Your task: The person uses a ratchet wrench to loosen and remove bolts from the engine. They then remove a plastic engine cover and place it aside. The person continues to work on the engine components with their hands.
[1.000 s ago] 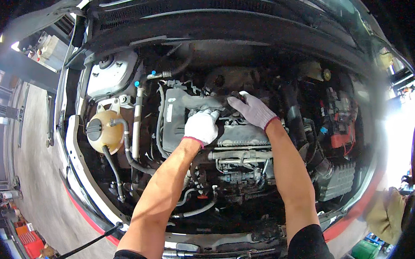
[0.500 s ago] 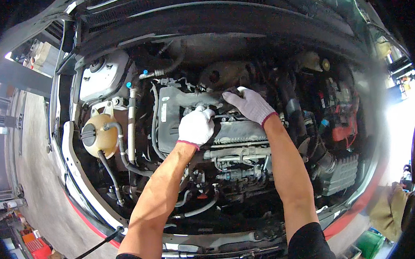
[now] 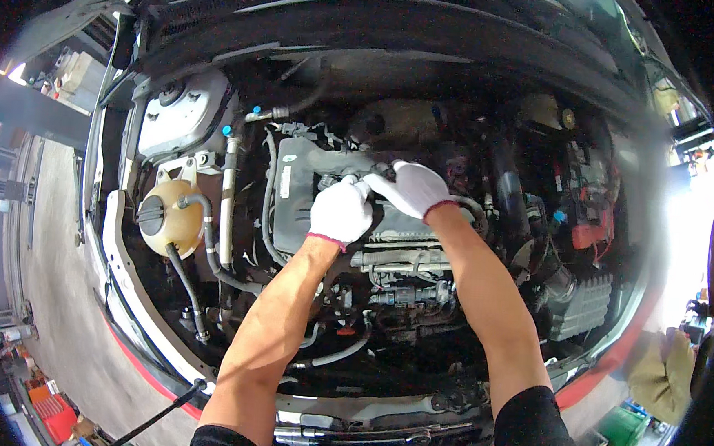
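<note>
We spot small white label [image 3: 285, 174] on dark engine cover, left side; no pkgs, signs, screens.

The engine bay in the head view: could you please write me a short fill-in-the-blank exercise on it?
1. Both hands, the left hand and the right hand, wear ____ gloves.
2. The hands meet over the top of the ____.
3. The round yellowish coolant tank lies on the person's ____ side.
4. The coolant tank's cap is ____ in colour.

Missing words: white; engine; left; black
</note>
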The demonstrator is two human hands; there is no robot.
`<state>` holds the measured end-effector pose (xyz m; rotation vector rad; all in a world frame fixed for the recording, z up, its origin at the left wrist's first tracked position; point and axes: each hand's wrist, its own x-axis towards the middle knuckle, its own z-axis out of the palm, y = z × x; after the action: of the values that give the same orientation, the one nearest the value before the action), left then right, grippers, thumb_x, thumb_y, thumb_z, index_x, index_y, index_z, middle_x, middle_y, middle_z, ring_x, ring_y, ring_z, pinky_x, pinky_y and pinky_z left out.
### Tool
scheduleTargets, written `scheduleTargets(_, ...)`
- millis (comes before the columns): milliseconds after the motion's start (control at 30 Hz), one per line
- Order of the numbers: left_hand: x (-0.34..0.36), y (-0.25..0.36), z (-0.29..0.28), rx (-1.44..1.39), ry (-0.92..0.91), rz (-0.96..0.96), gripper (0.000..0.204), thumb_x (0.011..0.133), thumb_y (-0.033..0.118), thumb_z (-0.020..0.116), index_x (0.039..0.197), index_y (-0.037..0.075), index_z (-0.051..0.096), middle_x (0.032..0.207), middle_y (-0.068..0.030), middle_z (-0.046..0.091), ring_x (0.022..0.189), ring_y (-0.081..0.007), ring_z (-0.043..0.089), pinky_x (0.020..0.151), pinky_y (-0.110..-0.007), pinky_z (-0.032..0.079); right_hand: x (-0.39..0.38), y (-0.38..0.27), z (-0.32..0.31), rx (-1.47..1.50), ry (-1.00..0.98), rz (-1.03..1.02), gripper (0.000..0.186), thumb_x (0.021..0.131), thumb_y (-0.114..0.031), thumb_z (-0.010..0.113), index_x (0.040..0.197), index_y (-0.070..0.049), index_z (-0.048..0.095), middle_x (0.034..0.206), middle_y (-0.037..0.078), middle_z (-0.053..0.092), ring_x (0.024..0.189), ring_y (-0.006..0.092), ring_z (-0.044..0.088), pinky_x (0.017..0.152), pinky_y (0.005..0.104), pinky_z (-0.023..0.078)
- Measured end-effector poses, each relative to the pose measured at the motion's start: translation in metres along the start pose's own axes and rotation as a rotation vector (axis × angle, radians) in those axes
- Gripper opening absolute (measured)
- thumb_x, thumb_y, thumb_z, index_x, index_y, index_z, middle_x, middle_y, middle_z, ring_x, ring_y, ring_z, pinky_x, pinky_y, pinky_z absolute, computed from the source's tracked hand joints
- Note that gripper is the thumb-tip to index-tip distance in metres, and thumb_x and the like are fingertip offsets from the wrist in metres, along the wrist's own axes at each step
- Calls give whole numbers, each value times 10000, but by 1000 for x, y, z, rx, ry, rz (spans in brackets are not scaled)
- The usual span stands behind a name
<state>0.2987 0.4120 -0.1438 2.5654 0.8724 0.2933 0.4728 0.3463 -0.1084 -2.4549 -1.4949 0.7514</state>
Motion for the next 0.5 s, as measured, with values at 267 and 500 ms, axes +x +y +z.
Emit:
scheduleTargets(267,-2,-11,-14,26,28,85,200,864,149,610,1021,128,730,1000,-174,724,905,-391,691,808,-492,569,10,23,-11,218,-114,-207,391,963,-458,589,1061,-130,776,998,196,740,941,402,694,859,493,535)
scheduleTargets(500,11,-13,-25,-243,181,-101,295,909,131,602,1190,76,673,1070,-171,737,1006,-374,704,874,-434,562,13,32,2,55,-32,-369,284,954,-259,563,1136,-132,741,1015,175,738,986,385,692,888,497,545)
